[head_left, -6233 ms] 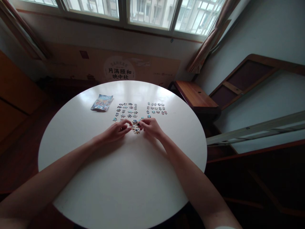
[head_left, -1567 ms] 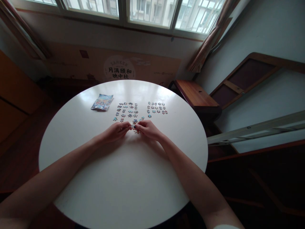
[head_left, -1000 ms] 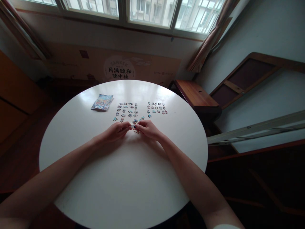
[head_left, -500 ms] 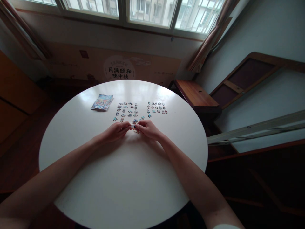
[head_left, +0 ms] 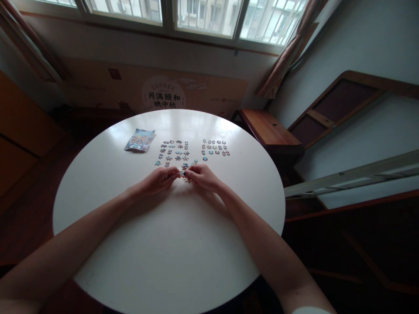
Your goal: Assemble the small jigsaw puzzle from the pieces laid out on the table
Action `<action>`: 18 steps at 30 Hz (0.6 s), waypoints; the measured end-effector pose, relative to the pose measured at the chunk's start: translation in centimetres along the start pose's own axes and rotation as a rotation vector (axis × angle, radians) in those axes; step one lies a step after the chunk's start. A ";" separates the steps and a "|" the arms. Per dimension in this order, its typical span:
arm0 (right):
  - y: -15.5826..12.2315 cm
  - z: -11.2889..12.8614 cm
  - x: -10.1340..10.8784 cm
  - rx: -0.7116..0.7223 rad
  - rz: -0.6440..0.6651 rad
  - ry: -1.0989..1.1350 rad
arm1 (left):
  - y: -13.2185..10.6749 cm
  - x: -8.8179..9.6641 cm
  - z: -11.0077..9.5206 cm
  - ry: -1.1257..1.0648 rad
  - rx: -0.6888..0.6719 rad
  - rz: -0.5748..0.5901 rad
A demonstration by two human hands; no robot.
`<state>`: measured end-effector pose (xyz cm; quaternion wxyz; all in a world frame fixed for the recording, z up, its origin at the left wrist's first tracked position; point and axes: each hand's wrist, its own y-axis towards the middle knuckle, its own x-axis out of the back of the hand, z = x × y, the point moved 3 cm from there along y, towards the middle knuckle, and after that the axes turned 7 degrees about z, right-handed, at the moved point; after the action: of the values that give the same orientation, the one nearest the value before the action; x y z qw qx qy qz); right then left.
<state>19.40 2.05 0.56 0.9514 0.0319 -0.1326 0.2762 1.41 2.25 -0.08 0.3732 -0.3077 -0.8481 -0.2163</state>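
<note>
My left hand [head_left: 164, 178] and my right hand [head_left: 201, 175] meet above the white round table [head_left: 176, 244], fingertips pinched together. Between them is a small puzzle piece [head_left: 182, 173], pale on the side I see, gripped from both sides. Just beyond and under my fingers sits a small heap of puzzle pieces [head_left: 187, 179], partly covered by the right hand. Several loose pieces lie spaced out in rows behind the left hand, a left group [head_left: 178, 152]. Another spaced group [head_left: 214, 148] lies behind the right hand.
A colourful printed bag [head_left: 140, 141] lies flat at the table's back left. Beyond the table's right rear edge stands a wooden bench [head_left: 268, 126]. A printed cardboard panel [head_left: 196, 91] leans under the window.
Almost nothing differs. Both hands stay at the same spot with the puzzle piece between the fingertips; the whole view has shifted very slightly.
</note>
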 end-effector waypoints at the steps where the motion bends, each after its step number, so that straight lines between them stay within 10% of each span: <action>1: 0.0 0.0 0.0 -0.001 -0.001 -0.001 | 0.0 0.0 0.0 0.003 0.003 0.001; 18: 0.2 -0.3 -0.1 0.013 -0.017 0.106 | 0.0 0.0 0.2 -0.012 -0.015 -0.008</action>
<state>19.31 2.22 0.21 0.9591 0.0245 -0.0801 0.2705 1.32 2.34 -0.21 0.3648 -0.3086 -0.8498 -0.2223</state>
